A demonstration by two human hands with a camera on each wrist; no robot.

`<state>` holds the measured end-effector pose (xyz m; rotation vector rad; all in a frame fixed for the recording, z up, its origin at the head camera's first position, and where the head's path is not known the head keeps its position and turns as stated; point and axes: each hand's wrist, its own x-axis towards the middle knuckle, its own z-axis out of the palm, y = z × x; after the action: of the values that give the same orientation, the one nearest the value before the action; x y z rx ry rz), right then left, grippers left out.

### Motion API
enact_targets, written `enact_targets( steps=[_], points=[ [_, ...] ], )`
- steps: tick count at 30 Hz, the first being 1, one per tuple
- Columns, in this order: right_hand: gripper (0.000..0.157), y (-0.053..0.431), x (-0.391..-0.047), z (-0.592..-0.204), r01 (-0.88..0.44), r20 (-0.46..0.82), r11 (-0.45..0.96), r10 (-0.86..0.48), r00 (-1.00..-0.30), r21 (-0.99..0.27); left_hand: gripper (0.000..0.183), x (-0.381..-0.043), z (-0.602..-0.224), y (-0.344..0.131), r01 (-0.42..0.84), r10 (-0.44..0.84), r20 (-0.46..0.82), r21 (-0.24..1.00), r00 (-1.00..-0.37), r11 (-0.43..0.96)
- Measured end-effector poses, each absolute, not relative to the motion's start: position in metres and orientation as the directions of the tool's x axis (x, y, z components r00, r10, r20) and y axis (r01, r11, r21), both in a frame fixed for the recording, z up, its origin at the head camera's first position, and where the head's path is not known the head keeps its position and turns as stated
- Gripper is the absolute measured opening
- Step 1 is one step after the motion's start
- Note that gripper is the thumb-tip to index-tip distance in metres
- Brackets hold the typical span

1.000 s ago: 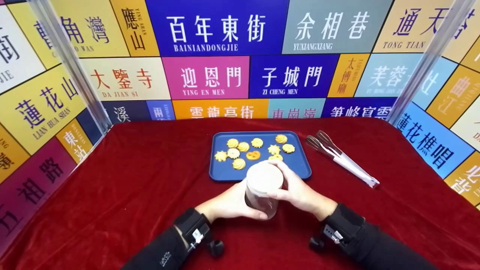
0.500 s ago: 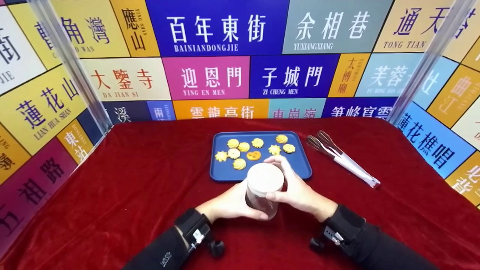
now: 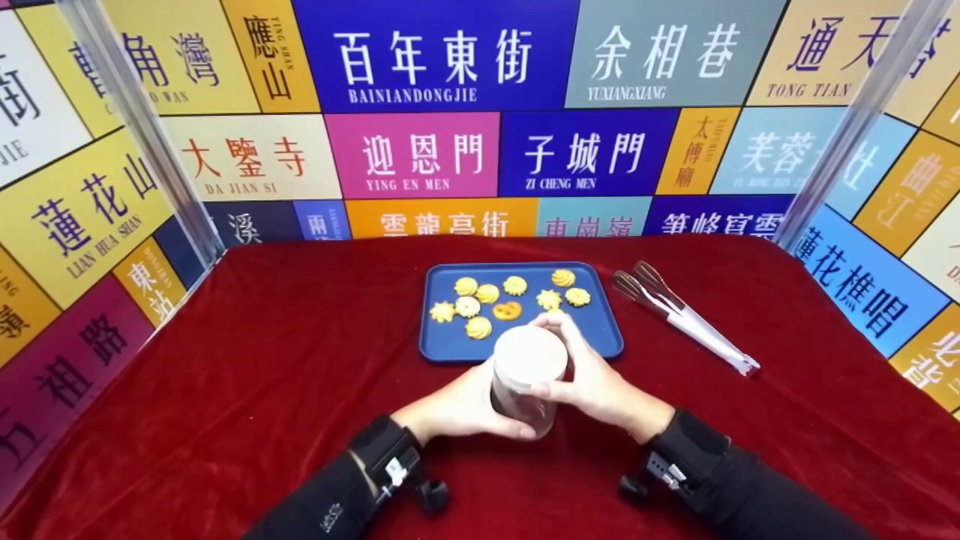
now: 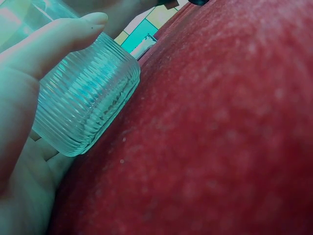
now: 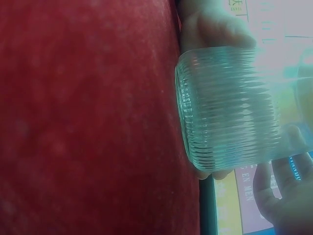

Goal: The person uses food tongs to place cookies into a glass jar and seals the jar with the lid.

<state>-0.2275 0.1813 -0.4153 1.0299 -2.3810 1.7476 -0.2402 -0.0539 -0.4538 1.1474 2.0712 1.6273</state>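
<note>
A clear jar (image 3: 523, 411) with a white lid (image 3: 530, 356) stands on the red cloth, in front of the blue tray. My left hand (image 3: 465, 403) grips the lower body, thumb across the near side. My right hand (image 3: 596, 386) holds the lid's edge between thumb and fingers. In the left wrist view, the ribbed glass jar (image 4: 90, 93) sits within the left hand (image 4: 29, 117). In the right wrist view, the jar (image 5: 225, 107) meets the cloth, with right-hand fingers (image 5: 288, 196) near its upper part. The far-side fingers are partly hidden.
Several cookies (image 3: 478, 328) and a pretzel-shaped one (image 3: 507, 310) lie on the blue tray (image 3: 450, 350) beyond the jar. Tongs (image 3: 686, 319) with white handles lie to its right. A wall of coloured signs (image 3: 427, 154) rises behind the red cloth (image 3: 247, 375).
My right hand's fingers shift slightly along the lid's edge, lifting a little and coming back. The left hand and the jar stay in place.
</note>
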Motion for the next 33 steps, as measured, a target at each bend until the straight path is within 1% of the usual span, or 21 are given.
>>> enact_targets(
  steps=[15,19,24,33],
  points=[
    [0.077,0.181,-0.227,-0.415,-0.510,0.385,0.143,-0.494,-0.780,-0.848,0.098,-0.241,-0.454,-0.053,0.426,0.708,0.249,0.901,-0.661,0.081],
    [0.074,0.182,-0.230,-0.417,-0.527,0.408,0.114,-0.505,-0.760,-0.842,0.098,-0.241,-0.455,-0.053,0.435,0.703,0.252,0.896,-0.665,0.090],
    [0.073,0.183,-0.234,-0.419,-0.530,0.431,0.039,-0.535,-0.727,-0.847,0.097,-0.241,-0.455,-0.053,0.433,0.701,0.252,0.897,-0.667,0.090],
    [0.080,0.187,-0.237,-0.420,-0.525,0.440,-0.019,-0.571,-0.693,-0.851,0.095,-0.241,-0.454,-0.054,0.418,0.709,0.239,0.904,-0.663,0.086]
  ],
)
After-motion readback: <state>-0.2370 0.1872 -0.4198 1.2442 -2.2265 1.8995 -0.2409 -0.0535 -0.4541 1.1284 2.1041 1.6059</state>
